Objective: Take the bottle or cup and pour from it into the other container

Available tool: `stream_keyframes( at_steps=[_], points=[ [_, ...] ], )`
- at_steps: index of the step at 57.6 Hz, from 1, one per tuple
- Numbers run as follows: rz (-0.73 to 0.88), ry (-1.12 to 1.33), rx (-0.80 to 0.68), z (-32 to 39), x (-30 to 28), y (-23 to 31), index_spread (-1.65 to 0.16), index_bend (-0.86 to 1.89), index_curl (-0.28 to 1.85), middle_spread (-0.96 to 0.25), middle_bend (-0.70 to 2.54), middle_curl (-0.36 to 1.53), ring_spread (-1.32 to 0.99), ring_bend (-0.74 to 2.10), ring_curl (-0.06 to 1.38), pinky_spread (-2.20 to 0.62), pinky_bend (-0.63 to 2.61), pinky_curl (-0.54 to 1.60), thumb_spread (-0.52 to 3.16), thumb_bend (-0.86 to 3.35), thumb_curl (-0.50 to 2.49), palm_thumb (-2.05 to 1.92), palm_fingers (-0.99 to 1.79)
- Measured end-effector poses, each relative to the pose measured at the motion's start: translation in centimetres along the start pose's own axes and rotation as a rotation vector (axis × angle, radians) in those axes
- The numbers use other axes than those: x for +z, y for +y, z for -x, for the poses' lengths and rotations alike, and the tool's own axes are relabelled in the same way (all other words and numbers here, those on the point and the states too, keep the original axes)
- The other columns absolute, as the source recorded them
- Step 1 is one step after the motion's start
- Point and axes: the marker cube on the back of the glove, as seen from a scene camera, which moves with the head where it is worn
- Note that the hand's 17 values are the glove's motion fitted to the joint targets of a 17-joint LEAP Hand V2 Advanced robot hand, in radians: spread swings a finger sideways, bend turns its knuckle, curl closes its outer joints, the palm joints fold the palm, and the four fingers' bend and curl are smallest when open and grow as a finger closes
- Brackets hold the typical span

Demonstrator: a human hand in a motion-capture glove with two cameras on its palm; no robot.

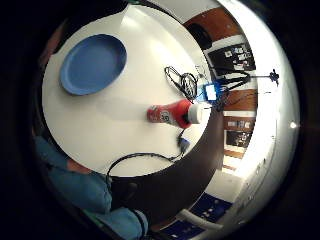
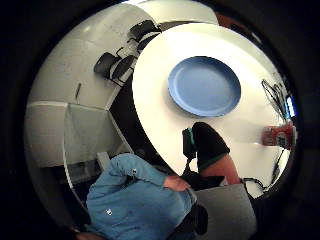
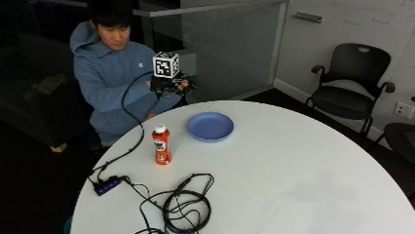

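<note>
Red bottle stands beside blue plate; only outside view shows hands, grip unclear.

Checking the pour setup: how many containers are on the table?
2: a red bottle standing upright near the table's edge, and a blue bowl beside it, nearer the person. Nothing appears hidden.

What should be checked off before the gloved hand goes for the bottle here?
1. Bottle upright on the table: ok.
2. Bottle cap removed for pouring: not ok, white cap on.
3. Blue bowl sits upright, apart from bottle: ok.
4. Right hand free: it is raised above the table edge, holding none of the task's things; finger pose cannot tell.
5. Cables away from bottle and bowl: ok.
</note>
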Motion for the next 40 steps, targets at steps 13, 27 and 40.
stream_keyframes(
  at_steps=[13, 27, 40],
  points=[
    [-0.010, -0.050, 0.088, 0.4, -0.3, 0.4, -0.36, 0.16, 0.22, -0.02, 0.17, 0.17, 0.19, 0.43, 0.20, 0.25, 0.67, 0.23, 1.00, 0.10, 0.31, 0.64, 0.10],
    [-0.032, -0.040, 0.100, -1.3, -0.9, 1.5, -0.36, 0.16, 0.24, -0.01, 0.18, 0.21, 0.19, 0.44, 0.22, 0.25, 0.67, 0.24, 1.02, 0.01, 0.36, 0.68, 0.09],
    [-0.104, -0.029, 0.168, -6.0, -2.4, 4.3, -0.36, 0.14, 0.25, 0.00, 0.18, 0.24, 0.20, 0.47, 0.25, 0.25, 0.69, 0.25, 1.03, -0.02, 0.38, 0.69, 0.06]
  ],
)
